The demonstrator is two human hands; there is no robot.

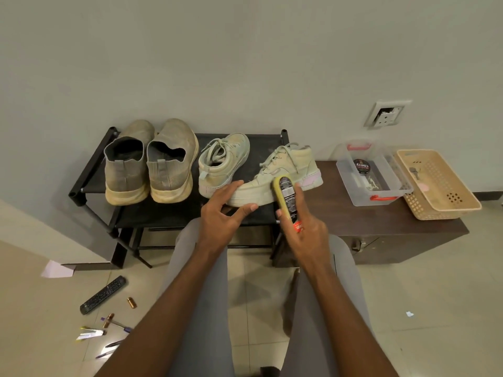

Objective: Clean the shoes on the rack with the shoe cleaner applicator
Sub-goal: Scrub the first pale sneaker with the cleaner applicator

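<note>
a person seated before a low black shoe rack (89,170) works on 1 of 4 shoes, a pale lace-up sneaker (275,175) that lies across the rack's right end with its heel reaching over a dark wooden cabinet (381,221). the right hand (307,235) grips the shoe cleaner applicator (287,202), fingers curled round the bottle, and its yellow sponge side rests against the sneaker's side wall near the sole. the left hand (223,213) steadies the toe end, fingers spread and nearly straight, thumb under the sole edge, not closed round anything. to do this pass well, the left hand likely needs a firmer hold so the shoe does not slide off the rack's edge, while the sponge moves in short, even strokes along the side panel with light pressure, kept clear of the laces. its mate (223,161) stands just beside it, and 2 grey slip-on shoes (149,164) wait at the rack's left, apparently untouched. a clear plastic box (373,180) holding a polish tin sits well apart on the cabinet, touching a beige basket (438,183).
</note>
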